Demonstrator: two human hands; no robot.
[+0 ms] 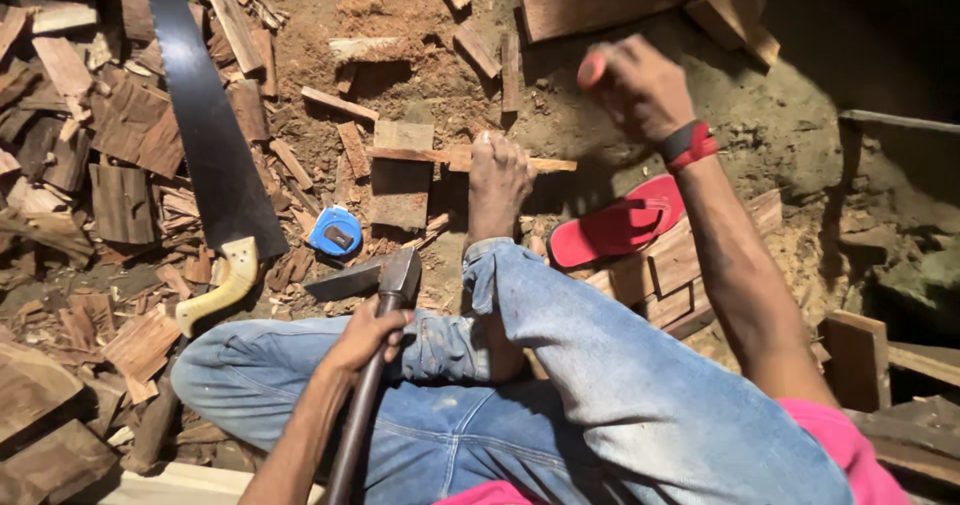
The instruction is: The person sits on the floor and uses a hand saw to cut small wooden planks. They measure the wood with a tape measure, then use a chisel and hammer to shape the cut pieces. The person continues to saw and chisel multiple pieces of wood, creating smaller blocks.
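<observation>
Top right corner is black, and the dark wooden handle of my steel-headed adze (pixel 385 295) is cut off at the bottom edge. My left hand (pixel 365 335) is wrapped closed around that handle, the head just above my knee. My right hand (pixel 635 85) is raised and blurred, curled on something small and red I can't identify, above the thin wood strip (pixel 470 157) pinned under my bare foot (pixel 497 180).

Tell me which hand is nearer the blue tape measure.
Left. The left hand, gripping the adze handle, sits just below-right of the tape measure. The right hand is raised far off to its right.
</observation>
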